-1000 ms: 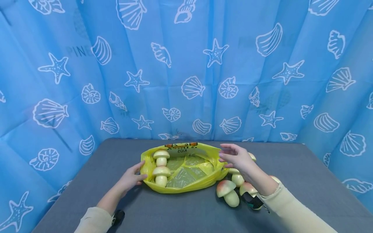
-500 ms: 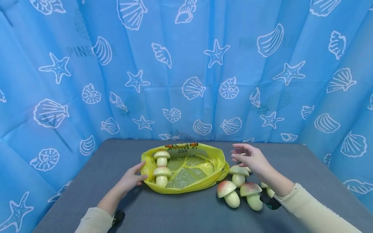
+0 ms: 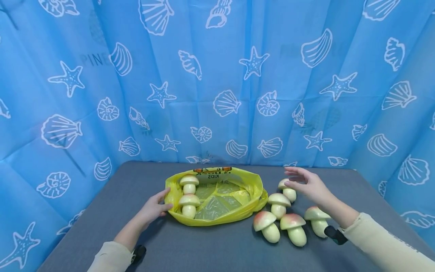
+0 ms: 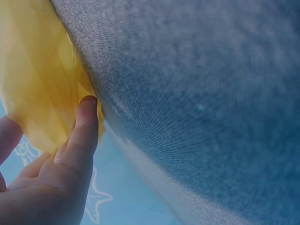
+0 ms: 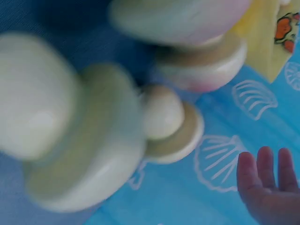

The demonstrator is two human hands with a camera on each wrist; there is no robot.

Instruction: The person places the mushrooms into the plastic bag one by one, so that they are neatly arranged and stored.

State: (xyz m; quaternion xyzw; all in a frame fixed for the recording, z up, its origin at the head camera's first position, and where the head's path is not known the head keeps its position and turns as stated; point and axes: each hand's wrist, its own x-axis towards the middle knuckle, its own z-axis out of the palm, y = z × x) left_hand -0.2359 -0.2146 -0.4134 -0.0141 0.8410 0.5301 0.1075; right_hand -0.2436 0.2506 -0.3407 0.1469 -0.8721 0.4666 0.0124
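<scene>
A yellow plastic bag (image 3: 217,217) lies with its mouth spread wide, and two toy mushrooms (image 3: 189,202) stand in its left end. My left hand (image 3: 154,206) touches the bag's left side, its fingers and thumb spread along the plastic. In the left wrist view, the fingertips (image 4: 88,105) press against the yellow bag wall (image 4: 40,70). To the bag's right lie several more toy mushrooms with pale stems and pinkish caps. My right hand (image 3: 310,185) holds nothing, fingers stretched, by the rearmost mushroom (image 3: 289,193); the right wrist view shows its straight fingers (image 5: 266,168).
A grey cloth-covered table (image 3: 204,253) carries everything. Behind it hangs a blue curtain (image 3: 217,75) with white shell and starfish prints. Nearest the right sleeve lies one mushroom (image 3: 317,221), and two others (image 3: 293,228) sit further left, in front of the bag's right end.
My right hand has moved away from the bag's right end, further right, uncovering the mushrooms there. The left hand and the bag have stayed in place.
</scene>
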